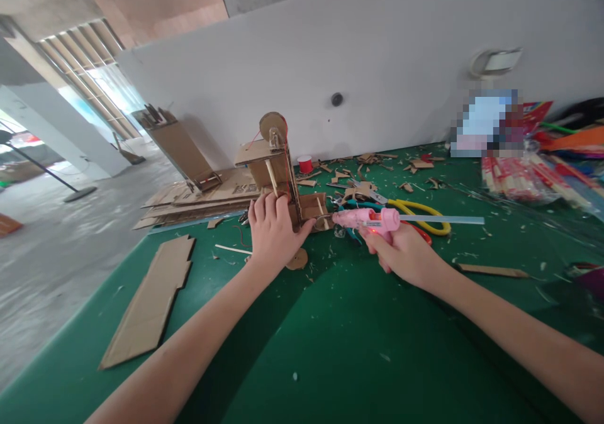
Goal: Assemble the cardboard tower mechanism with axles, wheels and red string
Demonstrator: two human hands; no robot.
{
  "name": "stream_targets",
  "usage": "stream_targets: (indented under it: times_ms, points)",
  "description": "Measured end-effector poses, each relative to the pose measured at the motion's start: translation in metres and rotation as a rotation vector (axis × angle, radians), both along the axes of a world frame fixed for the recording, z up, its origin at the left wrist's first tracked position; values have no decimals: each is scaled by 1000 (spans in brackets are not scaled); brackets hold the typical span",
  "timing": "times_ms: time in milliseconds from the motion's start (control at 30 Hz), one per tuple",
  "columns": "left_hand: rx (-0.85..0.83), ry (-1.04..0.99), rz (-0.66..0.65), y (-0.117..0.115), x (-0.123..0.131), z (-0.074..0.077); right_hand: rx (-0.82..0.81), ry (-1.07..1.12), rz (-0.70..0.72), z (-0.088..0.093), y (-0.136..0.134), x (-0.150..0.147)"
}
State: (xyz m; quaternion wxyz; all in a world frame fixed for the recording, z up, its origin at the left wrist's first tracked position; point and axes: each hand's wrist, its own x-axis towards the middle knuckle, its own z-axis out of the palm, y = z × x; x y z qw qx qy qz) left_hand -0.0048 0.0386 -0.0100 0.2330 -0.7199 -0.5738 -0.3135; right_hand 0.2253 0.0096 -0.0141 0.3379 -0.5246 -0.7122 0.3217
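Both forearms come in from the near edge of the green counter [330, 348], bare and nearly straight, converging toward its middle. Off to the left, by the counter's left edge, lies a long flat cardboard strip [151, 298].

Left hand [272, 232] is closed around the lower part of the cardboard model [278, 166], which stands mid-counter. Its fingers curl over the upright frame and the thumb presses the side facing the gun. A small cardboard disc [298, 260] lies just beside the wrist.

Right hand [401, 254] is clenched on the grip of the pink glue gun [372, 219], wrist turned so the barrel runs level. The nozzle points left, at or just beside the model's base, and a clear glue stick [443, 220] juts out behind.

The risk, as I judge it, is in that closeness. The left thumb sits near the nozzle, so hot glue or the tip could burn it. A push from the gun could also tip the tall, light model.

Yellow-handled scissors [425, 213] lie just behind the gun, where the stick could snag. Farther back stand a red spool [305, 163] and, toward the far left corner, flat cardboard sheets [198, 200].
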Motion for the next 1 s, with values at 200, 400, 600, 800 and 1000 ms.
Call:
stream_targets:
  times_ms: [200, 400, 600, 800, 1000]
  points:
    - [2, 6, 13, -1, 2, 1, -3, -25, -22, 0, 1, 1]
    - [5, 41, 21, -3, 2, 2, -10, -26, -47, 2, 0, 2]
    - [13, 41, 33, -3, 3, 3, -12, -24, -14, 0, 0, 1]
    - [22, 44, 49, -1, 3, 0, 11, -22, -29, -2, 1, 4]
    - [46, 73, 80, -2, 5, 1, 11, -27, -30, 1, 1, 4]
